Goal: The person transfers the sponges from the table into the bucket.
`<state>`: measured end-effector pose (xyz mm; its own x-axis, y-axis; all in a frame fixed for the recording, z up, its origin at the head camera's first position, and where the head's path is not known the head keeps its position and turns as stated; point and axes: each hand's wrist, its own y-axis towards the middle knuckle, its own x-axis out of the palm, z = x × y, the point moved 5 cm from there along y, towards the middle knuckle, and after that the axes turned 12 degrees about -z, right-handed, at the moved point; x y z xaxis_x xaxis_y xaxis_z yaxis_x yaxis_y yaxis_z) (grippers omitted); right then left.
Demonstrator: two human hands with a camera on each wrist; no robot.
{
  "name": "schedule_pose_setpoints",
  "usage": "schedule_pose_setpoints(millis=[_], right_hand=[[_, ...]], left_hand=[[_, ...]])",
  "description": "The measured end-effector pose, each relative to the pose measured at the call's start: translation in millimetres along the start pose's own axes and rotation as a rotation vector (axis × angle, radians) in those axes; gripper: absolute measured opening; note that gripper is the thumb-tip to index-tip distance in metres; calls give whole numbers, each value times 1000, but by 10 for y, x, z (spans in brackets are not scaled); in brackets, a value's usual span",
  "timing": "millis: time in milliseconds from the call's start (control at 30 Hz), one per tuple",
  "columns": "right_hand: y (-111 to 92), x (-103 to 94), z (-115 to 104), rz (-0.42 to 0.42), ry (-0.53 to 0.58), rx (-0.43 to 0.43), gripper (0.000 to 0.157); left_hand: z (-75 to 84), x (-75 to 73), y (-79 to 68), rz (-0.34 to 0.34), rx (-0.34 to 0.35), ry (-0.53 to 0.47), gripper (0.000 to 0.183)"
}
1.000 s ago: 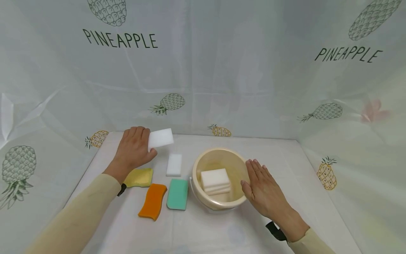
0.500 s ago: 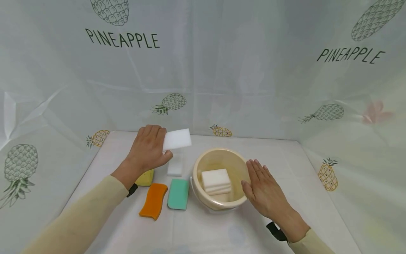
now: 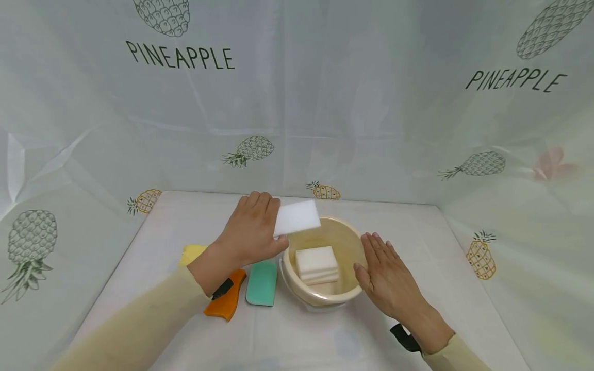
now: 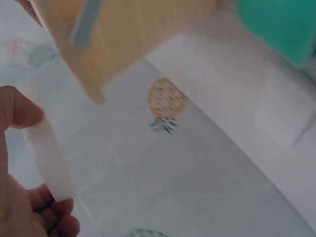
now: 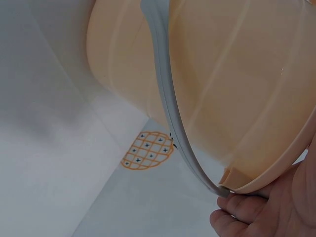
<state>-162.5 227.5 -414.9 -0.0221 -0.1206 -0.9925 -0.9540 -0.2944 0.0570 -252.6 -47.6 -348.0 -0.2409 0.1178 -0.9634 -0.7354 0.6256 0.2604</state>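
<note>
My left hand [image 3: 250,229] pinches a white sponge [image 3: 300,216] between thumb and fingers, over the left rear rim of a cream bucket [image 3: 350,260]. In the left wrist view, the same sponge [image 4: 49,160] shows edge-on in the grip, apart from the bucket wall [image 4: 133,29]. A small stack of white sponges [image 3: 316,260] lies inside the bucket. My right hand [image 3: 390,278] rests with straight fingers against the bucket's right rim. From the right wrist, its fingertips [image 5: 244,207] appear at the rim, near the end of the grey handle [image 5: 168,98].
Left of the bucket, a green sponge [image 3: 261,283] lies on the white table cover [image 3: 287,340]. Beside it are an orange sponge [image 3: 227,309] and a yellow sponge [image 3: 190,254], both partly covered by my left arm. A pineapple-print sheet [image 3: 315,103] hangs behind the table.
My left hand has carried the white sponge rightward from the table's left side to the bucket, now covering the white sponge on the table. My right hand has stayed at the rim.
</note>
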Motion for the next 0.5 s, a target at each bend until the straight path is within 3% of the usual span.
schedule_pose_setpoints(millis=[233,500], right_hand=[[5,3,-1,1,3,2,64],[-5,7,-8,-2,7,1,64]], left_hand=[[296,40,101,-27,35,-26,45],[510,168,177,-68,63,-18,37]])
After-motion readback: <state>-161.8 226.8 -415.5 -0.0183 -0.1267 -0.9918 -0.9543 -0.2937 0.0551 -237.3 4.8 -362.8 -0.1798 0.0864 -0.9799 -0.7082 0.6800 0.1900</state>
